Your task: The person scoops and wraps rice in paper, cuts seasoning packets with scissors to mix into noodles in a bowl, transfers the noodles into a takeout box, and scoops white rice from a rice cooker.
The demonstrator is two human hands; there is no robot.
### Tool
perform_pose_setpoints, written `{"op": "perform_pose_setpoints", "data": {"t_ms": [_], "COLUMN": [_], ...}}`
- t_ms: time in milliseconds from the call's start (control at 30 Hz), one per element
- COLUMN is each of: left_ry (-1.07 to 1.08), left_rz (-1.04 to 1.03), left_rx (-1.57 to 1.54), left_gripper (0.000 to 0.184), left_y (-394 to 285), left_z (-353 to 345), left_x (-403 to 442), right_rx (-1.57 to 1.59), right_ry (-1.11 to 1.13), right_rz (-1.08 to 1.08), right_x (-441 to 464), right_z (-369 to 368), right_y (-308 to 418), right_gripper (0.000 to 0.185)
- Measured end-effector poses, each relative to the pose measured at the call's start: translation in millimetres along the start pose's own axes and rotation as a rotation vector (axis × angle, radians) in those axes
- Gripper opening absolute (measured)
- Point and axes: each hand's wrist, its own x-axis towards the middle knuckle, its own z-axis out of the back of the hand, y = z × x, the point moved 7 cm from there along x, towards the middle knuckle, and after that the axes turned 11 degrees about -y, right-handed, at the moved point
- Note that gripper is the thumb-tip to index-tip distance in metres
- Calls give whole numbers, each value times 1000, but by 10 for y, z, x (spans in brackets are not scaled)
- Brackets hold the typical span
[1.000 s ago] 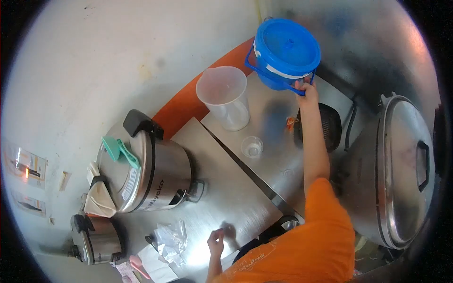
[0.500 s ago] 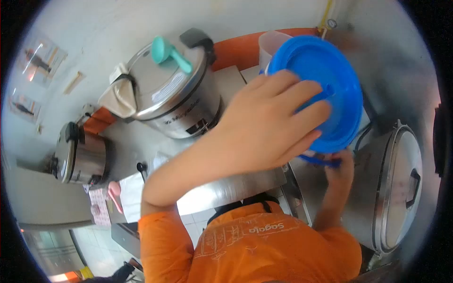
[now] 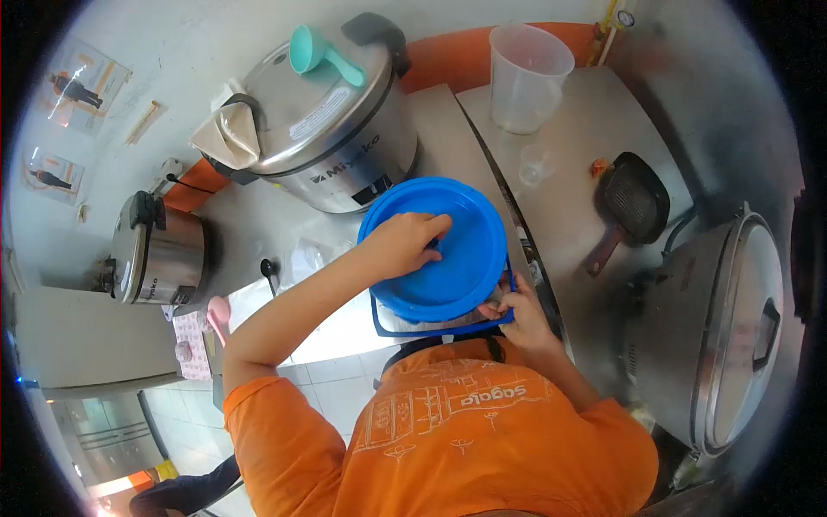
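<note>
A round blue lid (image 3: pixel 465 267) sits in front of my torso over the steel counter. My left hand (image 3: pixel 405 246) reaches over it with fingers closed at its middle, pinching what looks like a small knob. My right hand (image 3: pixel 521 314) is at the lid's right edge, its fingers wrapped round a blue bail handle (image 3: pixel 405 331) that loops along the near side. The container below the lid is mostly hidden.
A large rice cooker (image 3: pixel 327 129) bears a teal scoop (image 3: pixel 323 56). A smaller cooker (image 3: pixel 159 250) stands left. A clear jug (image 3: pixel 527 77), small cup (image 3: pixel 536 164) and grill pan (image 3: pixel 636 198) are right, near a large steel lidded cooker (image 3: pixel 706 336). A pink scoop (image 3: pixel 219 314) and black spoon (image 3: pixel 269 271) lie left.
The blue lid and both hands have moved left and down, from in front of the jug to the counter before the large rice cooker. The lid has gone from tilted to flatter.
</note>
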Motion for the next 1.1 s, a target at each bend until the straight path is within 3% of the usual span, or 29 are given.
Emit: {"op": "perform_pose_setpoints", "data": {"t_ms": [200, 267, 300, 433, 533, 667, 700, 733, 800, 867, 967, 1100], "left_ry": [-300, -511, -633, -764, -923, -824, -893, -807, -833, -728, -556, -385], "left_rz": [263, 428, 360, 474, 673, 1059, 1017, 1013, 1018, 942, 993, 904], "left_rx": [-35, -105, -88, -28, -132, 47, -31, 69, 5, 180, 144, 153], "left_gripper": [40, 43, 46, 31, 26, 24, 25, 26, 27, 28, 27, 32], "left_y": [30, -27, -88, -54, 256, 861, 1131, 1107, 1357, 1434, 1579, 1722], "left_z": [482, 956, 1201, 1687, 1570, 781, 396, 229, -282, -466, -654, -896], "left_x": [-198, -354, -472, -1164, -1773, -2505, -2770, -2729, -2939, -2896, -2851, -2788], "right_rx": [-128, -218, -265, -388, -504, -505, -528, -550, -605, -666, -811, -1097], "right_ry": [37, 42, 51, -34, -102, -132, -99, -69, 22, 139, 274, 356], "right_rz": [41, 41, 41, 294, 420, 667, 733, 797, 909, 1005, 1092, 1530], "right_x": [108, 201, 245, 297, 351, 530, 556, 555, 478, 346, 102, -257], "right_z": [17, 144, 200, 307, 295, 5, -193, -402, -902, -1451, -2250, -3402], "right_y": [-20, -35, -35, 278, 590, 1022, 1117, 1215, 1327, 1358, 1252, 1106], "right_gripper": [56, 53, 52, 43, 38, 30, 29, 29, 28, 27, 25, 26]}}
